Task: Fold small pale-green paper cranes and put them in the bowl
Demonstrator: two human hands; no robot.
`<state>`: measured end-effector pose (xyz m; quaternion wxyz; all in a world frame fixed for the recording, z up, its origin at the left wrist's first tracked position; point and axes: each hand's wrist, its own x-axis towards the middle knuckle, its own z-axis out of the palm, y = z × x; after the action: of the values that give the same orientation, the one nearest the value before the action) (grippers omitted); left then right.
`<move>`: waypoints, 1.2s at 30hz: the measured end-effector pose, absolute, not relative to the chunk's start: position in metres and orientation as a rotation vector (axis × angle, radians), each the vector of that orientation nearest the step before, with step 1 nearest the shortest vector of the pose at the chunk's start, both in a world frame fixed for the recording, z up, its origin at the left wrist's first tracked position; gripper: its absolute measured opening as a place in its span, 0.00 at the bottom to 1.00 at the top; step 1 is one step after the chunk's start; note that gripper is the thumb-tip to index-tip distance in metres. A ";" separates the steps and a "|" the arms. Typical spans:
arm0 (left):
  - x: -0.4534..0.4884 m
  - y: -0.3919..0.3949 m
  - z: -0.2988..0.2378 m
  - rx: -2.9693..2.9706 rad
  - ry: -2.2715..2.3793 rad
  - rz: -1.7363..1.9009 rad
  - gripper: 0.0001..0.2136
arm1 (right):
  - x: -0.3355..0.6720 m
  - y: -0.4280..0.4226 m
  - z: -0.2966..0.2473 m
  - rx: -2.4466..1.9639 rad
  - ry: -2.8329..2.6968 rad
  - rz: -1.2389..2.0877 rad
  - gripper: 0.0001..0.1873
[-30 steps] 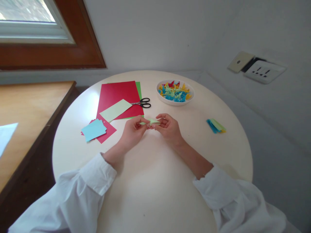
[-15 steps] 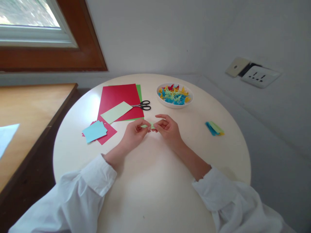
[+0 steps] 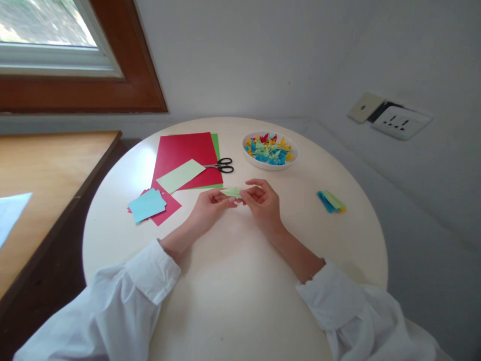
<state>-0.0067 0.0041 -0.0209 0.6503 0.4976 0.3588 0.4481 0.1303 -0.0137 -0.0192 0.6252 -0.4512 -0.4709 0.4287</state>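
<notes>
A small light-green folded paper [image 3: 231, 192] is held between my two hands above the middle of the round white table [image 3: 225, 301]. My left hand [image 3: 211, 206] is closed on its left side, with the thumb in front and the fingers behind and below. On the right, my right hand [image 3: 263, 201] pinches the paper's other end between thumb and fingers, its index finger raised and bent. My fingers hide part of the folds. Just beyond my left hand lie a pale green paper strip [image 3: 181, 176] and black-handled scissors [image 3: 221, 165], resting partly on a red sheet [image 3: 184, 150].
A white bowl [image 3: 271, 166] of colourful small folded paper pieces stands at the back. Light-blue paper squares [image 3: 147, 205] lie on red paper at left. Several folded papers [image 3: 331, 201] lie at right. A green sheet [image 3: 215, 145] shows under the red one. A wooden desk [image 3: 48, 170] stands left.
The green paper shows more of its surface, now a pointed shape above my left fingers. My left thumb has lowered from it. The other things on the table are unmoved.
</notes>
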 end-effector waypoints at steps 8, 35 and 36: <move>-0.006 0.003 -0.016 1.069 0.797 1.067 0.09 | 0.128 -0.014 -0.022 -1.059 -1.140 1.042 0.19; -0.007 0.001 -0.020 1.671 1.138 1.069 0.05 | 0.126 -0.018 -0.024 -1.206 -1.516 0.856 0.12; -0.008 0.001 -0.021 1.703 1.136 1.061 0.05 | 0.127 -0.018 -0.023 -1.218 -1.518 0.837 0.12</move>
<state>-0.0076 0.0007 -0.0205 0.4057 0.6750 0.4503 0.4207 0.1267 -0.0181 -0.0232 0.4897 -0.5012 -0.6247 0.3445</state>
